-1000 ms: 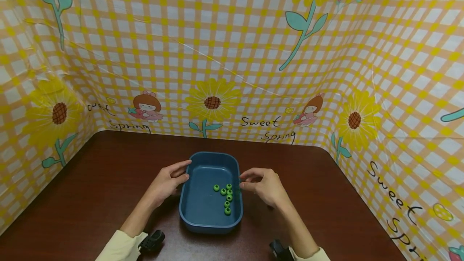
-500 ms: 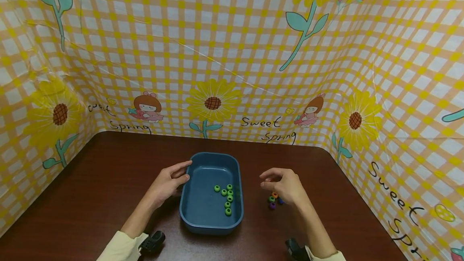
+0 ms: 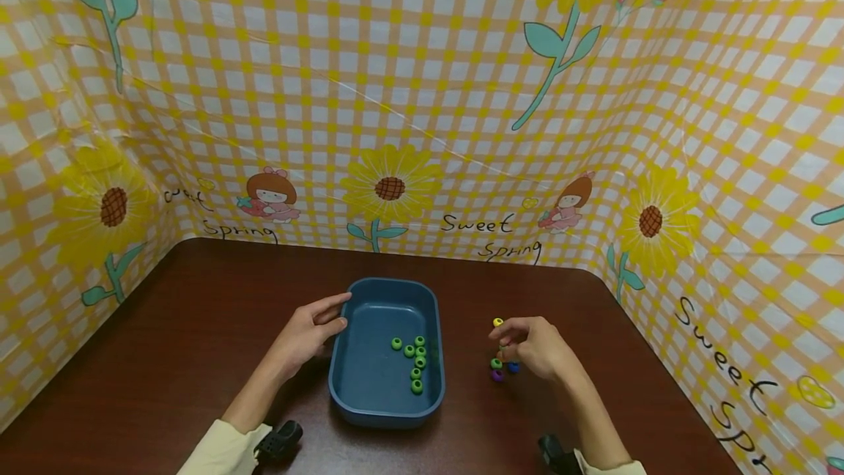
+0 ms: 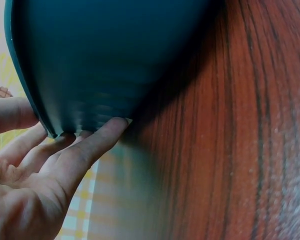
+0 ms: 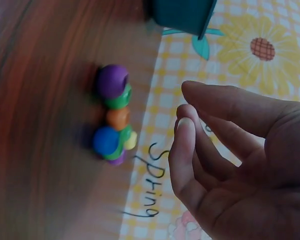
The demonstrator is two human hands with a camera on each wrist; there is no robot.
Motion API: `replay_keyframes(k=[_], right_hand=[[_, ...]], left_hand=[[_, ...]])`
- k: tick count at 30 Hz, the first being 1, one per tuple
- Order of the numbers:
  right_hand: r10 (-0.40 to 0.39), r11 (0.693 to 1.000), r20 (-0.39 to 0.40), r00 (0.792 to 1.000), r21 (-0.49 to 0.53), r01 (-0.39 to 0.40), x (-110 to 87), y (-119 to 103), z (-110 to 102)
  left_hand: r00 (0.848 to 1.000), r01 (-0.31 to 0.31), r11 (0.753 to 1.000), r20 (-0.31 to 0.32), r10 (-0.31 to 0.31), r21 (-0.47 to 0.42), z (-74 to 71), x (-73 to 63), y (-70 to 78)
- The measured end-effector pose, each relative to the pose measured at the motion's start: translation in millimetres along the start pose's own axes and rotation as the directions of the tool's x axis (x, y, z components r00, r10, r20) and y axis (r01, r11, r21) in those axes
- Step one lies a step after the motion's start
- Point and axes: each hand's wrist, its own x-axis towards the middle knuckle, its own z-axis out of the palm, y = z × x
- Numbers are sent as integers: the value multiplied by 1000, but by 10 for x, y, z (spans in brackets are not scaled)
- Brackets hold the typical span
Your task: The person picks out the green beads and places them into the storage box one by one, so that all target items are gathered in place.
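A blue tray (image 3: pixel 389 282) sits mid-table with several green beads (image 3: pixel 413 362) lying in its right half. My left hand (image 3: pixel 330 311) rests against the tray's left outer wall (image 4: pixel 115 50), its fingers (image 4: pixel 102 135) fairly straight and touching the wall. To the right of the tray lies a small cluster of coloured beads (image 3: pixel 499 369): purple, green, orange, blue and yellow (image 5: pixel 114 116). My right hand (image 3: pixel 506 337) hovers just over that cluster with thumb and fingers (image 5: pixel 185 131) loosely curved and nothing between them. One yellow bead (image 3: pixel 497 322) lies apart behind the hand.
The dark wooden table (image 3: pixel 198 328) is walled on three sides by a yellow checked flower-print sheet (image 3: pixel 395 130). Black wrist cameras (image 3: pixel 280 438) show at the bottom edge. A corner of the tray (image 5: pixel 182 12) shows in the right wrist view.
My right hand left the tray's right rim and moved right, down to the loose coloured beads. The left hand and the tray stayed where they were.
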Motion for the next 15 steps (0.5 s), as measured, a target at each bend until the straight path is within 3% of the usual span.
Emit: replay_keyframes(k=[15], right_hand=[[20,999,47,999,-48,-18,66,217,56]], left_hand=[[1000,-6,1000,-4,6,4,13,7,-7]])
